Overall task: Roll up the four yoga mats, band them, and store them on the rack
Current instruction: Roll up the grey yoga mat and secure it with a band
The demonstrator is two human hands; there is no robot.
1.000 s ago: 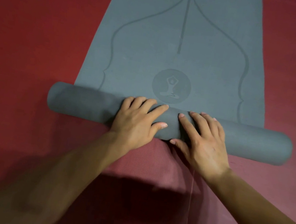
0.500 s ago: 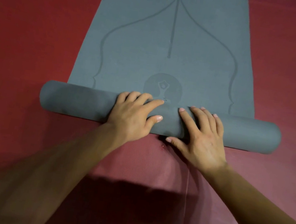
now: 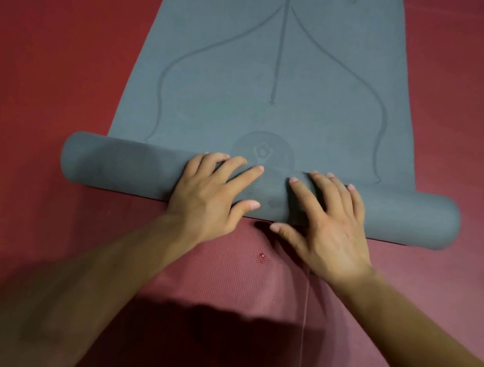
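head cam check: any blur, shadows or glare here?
Head view: forearms motion-blurred toward the bottom edge; left hand, right hand and the grey mat roll fairly sharp; dark shadow on the red mat below the hands; dim, even light, no glare.

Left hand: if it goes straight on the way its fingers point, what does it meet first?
Past the crest of the rolled grey-blue yoga mat under it, the left hand would first meet the mat's flat unrolled stretch, probably at the round printed figure emblem.

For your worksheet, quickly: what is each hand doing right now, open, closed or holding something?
Left hand: open, fingers flat on the grey mat roll.
Right hand: open, flat on the same roll.
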